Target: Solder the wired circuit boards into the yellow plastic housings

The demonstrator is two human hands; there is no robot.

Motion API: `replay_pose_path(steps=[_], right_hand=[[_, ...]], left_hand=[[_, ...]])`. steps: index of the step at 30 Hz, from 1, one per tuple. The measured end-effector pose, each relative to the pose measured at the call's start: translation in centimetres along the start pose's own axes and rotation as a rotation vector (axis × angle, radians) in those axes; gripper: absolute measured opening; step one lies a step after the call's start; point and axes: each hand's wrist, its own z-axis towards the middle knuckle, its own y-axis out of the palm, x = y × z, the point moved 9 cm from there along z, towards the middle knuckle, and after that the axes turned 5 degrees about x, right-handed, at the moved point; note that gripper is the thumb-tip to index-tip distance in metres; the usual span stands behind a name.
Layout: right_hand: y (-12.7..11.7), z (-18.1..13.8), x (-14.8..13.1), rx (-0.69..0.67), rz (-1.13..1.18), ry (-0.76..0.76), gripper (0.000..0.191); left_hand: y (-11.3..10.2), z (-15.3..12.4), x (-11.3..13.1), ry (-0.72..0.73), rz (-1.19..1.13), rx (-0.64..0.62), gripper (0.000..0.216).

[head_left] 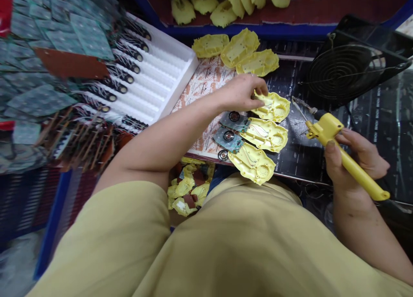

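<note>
My right hand is closed round a yellow soldering gun, its metal tip pointing up and left toward the yellow shells. My left hand reaches over the bench, fingers curled at the upper edge of a yellow plastic shell; whether something small is pinched there is hidden. Below it lie a second shell and a third shell, with thin wires inside. Green circuit boards with round black speakers lie at their left ends, partly under my left forearm.
A white foam tray with wired black parts and piles of circuit boards fill the left. Several yellow shells lie farther back, below a blue-edged bin. A black fan stands at right. More shells sit below the bench edge.
</note>
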Motion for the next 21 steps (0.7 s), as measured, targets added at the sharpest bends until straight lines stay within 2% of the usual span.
replay_pose_path(steps=[2, 4, 6, 9, 12, 14, 16, 18, 21], right_hand=[[-0.2, 0.1, 0.1, 0.024, 0.009, 0.013, 0.028], [-0.3, 0.0, 0.4, 0.044, 0.014, 0.054, 0.027], [-0.5, -0.2, 0.9, 0.052, 0.02, 0.092, 0.027], [-0.8, -0.6, 1.4, 0.082, 0.017, 0.102, 0.027], [-1.6, -0.9, 1.7, 0.186, -0.009, 0.053, 0.03], [-2.0, -1.1, 1.8, 0.271, -0.015, 0.014, 0.032], [-2.3, -1.3, 2.0, 0.348, -0.015, -0.016, 0.035], [-2.2, -1.3, 2.4, 0.388, -0.021, -0.012, 0.038], [-2.0, -1.2, 3.0, 0.423, -0.072, 0.025, 0.038]], left_hand=[[-0.4, 0.3, -0.8, 0.046, 0.044, -0.033, 0.059], [0.4, 0.6, -1.8, 0.077, 0.091, -0.114, 0.075], [1.4, 0.8, -2.7, 0.086, 0.115, -0.178, 0.083], [1.1, 1.2, -3.4, 0.069, 0.084, -0.133, 0.082], [-1.2, 0.7, -3.0, 0.061, 0.022, -0.076, 0.084], [-2.3, -0.6, -2.2, 0.084, -0.006, -0.122, 0.085], [-2.3, -2.6, -1.1, 0.117, -0.02, -0.222, 0.086], [-1.3, -5.0, -0.5, 0.134, -0.008, -0.315, 0.096], [1.1, -8.0, -0.4, 0.129, 0.055, -0.368, 0.119]])
